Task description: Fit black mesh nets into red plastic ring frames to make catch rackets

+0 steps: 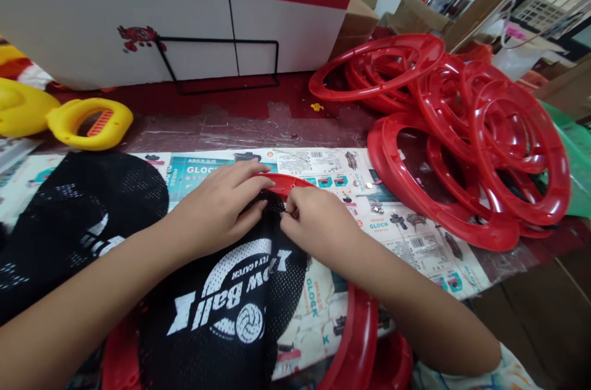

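A red plastic ring (360, 328) lies in front of me, and a black mesh net (286, 291) with white "Ball" lettering spreads across it. My left hand (226, 199) curls its fingers over the ring's far rim, close to the net's edge. Beside it, my right hand (318, 218) is closed in a pinch on the net's edge against the same rim. The fingertips of the right hand are partly hidden, so how the net meets the ring there cannot be made out.
Several red rings (521, 150) are heaped at the right. Another black mesh net (115, 187) lies at the left, below a yellow handled piece (92, 125). A large white and red carton (295, 27) with a black wire frame (221, 41) before it stands behind. Printed cardboard (415, 254) covers the table.
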`<state>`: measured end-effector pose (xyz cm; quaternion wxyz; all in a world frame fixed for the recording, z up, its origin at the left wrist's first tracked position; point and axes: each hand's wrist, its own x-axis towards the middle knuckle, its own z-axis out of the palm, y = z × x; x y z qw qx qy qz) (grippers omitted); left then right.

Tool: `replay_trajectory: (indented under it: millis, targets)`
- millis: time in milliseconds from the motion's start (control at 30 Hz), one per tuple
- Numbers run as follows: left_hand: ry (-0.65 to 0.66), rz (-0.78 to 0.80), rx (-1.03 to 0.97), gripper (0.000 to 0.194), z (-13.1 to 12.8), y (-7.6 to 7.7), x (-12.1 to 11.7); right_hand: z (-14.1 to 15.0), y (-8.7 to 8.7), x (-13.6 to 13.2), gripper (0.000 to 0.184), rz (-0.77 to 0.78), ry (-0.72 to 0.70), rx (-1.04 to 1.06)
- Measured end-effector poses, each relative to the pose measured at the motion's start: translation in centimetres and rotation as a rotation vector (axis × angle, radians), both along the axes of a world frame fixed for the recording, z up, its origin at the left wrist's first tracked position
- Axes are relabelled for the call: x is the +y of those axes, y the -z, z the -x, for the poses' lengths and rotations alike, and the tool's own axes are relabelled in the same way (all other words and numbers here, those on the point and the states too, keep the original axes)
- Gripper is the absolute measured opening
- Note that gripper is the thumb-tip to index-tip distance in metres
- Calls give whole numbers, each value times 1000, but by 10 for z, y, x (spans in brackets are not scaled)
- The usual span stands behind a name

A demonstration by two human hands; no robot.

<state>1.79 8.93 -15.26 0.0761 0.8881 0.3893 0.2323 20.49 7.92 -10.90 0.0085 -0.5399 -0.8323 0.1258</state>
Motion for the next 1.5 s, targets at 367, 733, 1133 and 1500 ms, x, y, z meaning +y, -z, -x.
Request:
replay_trajectory:
  millis: [367,733,1133,1500]
  targets:
    - [63,83,-18,28,2,8,3,-17,-2,23,28,27,-41,366]
    - [72,-18,-6,37,0,11,4,-17,6,28,30,-79,-110,224]
    - [48,-62,15,38,0,14,3,-17,15,30,28,-143,-182,191]
    - [-1,-71,103,39,-1,16,2,-17,17,28,22,-192,-270,-4]
